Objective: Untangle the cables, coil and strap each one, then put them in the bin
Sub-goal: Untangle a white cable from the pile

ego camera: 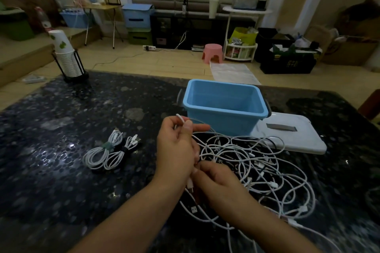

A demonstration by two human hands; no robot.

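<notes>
The left hand (176,146) pinched a white cable (182,119) near its end, raised above the dark surface (61,150). The right hand (216,183) gripped the same cable lower down, fingers curled around it. A tangle of white cables (257,162) lay just right of the hands, in front of the blue bin (224,107). 2 strapped coils (109,152) rested to the left.

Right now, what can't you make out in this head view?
- Bin floor: hidden by its near wall.
- Tangled cables: too overlapped to count.
- Right hand fingertips: hidden behind the left hand.
- Cable at the bottom edge: cut off.
- Lid handle details: blurred.
</notes>
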